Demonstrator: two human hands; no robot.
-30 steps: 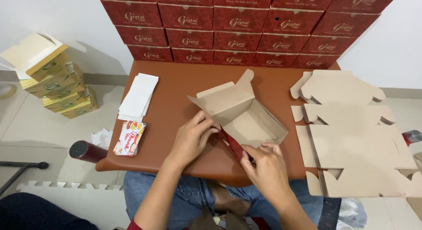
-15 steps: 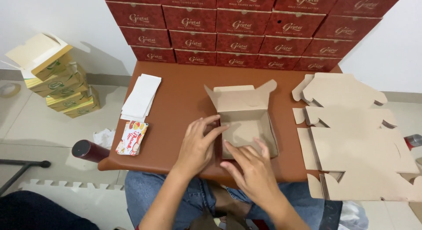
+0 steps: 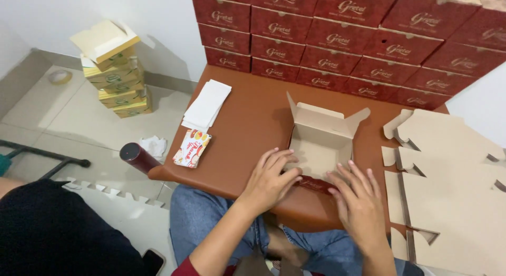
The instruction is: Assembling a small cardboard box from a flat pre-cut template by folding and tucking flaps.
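The half-folded cardboard box (image 3: 321, 144) is now sitting square on the brown worktop (image 3: 253, 123), its open top facing up and its back flap standing upright, where a second ago it was tilted on one corner and turned askew while the hands worked along its red near edge. That shift suggests the side walls are now set and the work is moving to the front wall. The left hand (image 3: 271, 178) is lying with fingers spread over the box's near left corner, pressing the front edge down, and the right hand (image 3: 358, 202) is resting open, fingers fanned, against the near right corner; neither is pinching anything, both are flat on the cardboard. A strip of the red outer face is showing between the two hands at the worktop's near edge. To the right, a stack of flat unfolded box blanks (image 3: 448, 191) is lying partly over the worktop's side, well apart from the box. Behind it, a wall of finished red boxes (image 3: 337, 39) is standing several rows high. On the left of the worktop a pile of white paper sheets (image 3: 207, 103) and a small printed card (image 3: 192, 148) are lying, and a stack of yellow boxes (image 3: 113, 70) is standing on the floor beyond.
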